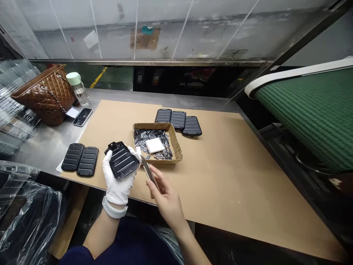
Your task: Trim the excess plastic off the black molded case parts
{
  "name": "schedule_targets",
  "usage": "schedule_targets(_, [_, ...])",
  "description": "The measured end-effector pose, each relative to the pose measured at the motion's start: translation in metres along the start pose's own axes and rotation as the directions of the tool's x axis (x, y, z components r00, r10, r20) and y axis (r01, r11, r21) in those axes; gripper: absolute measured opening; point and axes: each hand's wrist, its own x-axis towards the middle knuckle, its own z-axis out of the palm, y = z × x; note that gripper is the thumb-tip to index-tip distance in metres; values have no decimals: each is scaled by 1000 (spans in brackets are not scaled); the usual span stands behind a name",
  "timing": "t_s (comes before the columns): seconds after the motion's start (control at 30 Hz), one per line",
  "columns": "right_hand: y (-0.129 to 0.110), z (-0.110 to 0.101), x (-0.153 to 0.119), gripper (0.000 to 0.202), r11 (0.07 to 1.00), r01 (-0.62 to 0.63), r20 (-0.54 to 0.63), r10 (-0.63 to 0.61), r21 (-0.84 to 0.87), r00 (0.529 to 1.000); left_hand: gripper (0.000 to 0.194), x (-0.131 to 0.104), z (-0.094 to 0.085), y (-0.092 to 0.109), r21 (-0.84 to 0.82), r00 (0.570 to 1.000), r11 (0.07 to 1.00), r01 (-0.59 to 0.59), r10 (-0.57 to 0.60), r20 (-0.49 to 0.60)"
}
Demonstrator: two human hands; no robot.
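Observation:
My left hand (pixel 119 188), in a white glove, is closed around the edges of a black ribbed plastic panel (pixel 122 159), its inner face tilted up toward me. A narrow tab sticks out from the panel's far end. In my bare right hand (pixel 167 200) is a slim utility knife (pixel 148 170), gripped between thumb and fingers. Its tip is close to the panel's right edge by the gloved fingers; whether it touches cannot be made out. Just beyond both hands stands a shallow cardboard box (pixel 176 147) with many small dark plastic pieces and a white block (pixel 154 145) inside.
Two black panels (pixel 87 161) lie at left, and three more panels (pixel 192 126) overlap behind the box. Brown cardboard (pixel 234 176) covers the table. A phone (pixel 82 117), bottle (pixel 79 88) and brown handbag (pixel 52 95) sit back left. A green conveyor belt (pixel 309 106) rises at right.

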Motion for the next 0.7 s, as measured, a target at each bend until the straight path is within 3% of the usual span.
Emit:
schedule_targets(0.2, [-21, 16, 6, 35, 996, 71, -57, -68, 47, 996, 29, -5, 5, -1, 11, 997, 1000, 2, -1, -82])
schedule_targets(0.7, [-9, 22, 6, 37, 974, 219, -113, -224, -53, 968, 22, -8, 4, -8, 15, 982, 996, -88, 90, -164])
